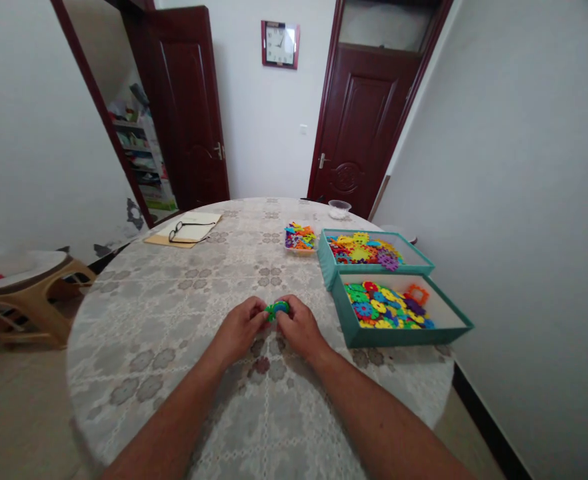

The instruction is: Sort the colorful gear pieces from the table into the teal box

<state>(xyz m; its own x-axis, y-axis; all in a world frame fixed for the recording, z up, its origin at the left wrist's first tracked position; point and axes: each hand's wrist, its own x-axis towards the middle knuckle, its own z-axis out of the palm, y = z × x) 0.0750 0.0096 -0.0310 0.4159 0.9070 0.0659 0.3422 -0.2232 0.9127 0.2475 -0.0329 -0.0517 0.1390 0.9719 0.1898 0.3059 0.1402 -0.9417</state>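
Note:
Above the middle of the table, both hands meet around small plastic gear pieces. My left hand (241, 325) pinches a green gear piece (270, 312) by its left edge. My right hand (300, 327) grips a blue gear piece (280, 308) right beside it, with thumb and fingers pressed together. The two pieces touch or overlap; whether they are joined I cannot tell. Fingers cover part of both. To the right of my hands, the nearer teal box (404, 339) holds many flower-like gear pieces (377, 307) in green, red, blue and yellow.
Behind it, another teal box (419, 257) holds larger gears. A small tray of colourful strips (300, 237) stands beside it, and a clear bowl (339, 209) at the far edge. Glasses (176, 231) lie on a notebook (201, 221) at the left. A patterned cloth (139, 293) covers the round table.

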